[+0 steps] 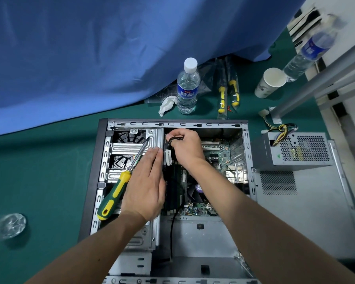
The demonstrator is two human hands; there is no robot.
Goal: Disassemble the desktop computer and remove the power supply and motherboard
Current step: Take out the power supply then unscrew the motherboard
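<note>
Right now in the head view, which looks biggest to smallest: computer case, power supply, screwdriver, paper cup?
1. computer case
2. power supply
3. screwdriver
4. paper cup
The cup sits farther away, so its rank is unsure.

Lighting: bright, even, from overhead; soft short shadows beside the water bottle [188, 87] and paper cup [270, 83]. Glare: mild sheen on bare metal of the computer case [203, 238]. Focus: sharp at the case; a clear object [10, 225] far left of it is smeared. Distortion: wide-angle bowing, strongest toward corners farthest from the case.
</note>
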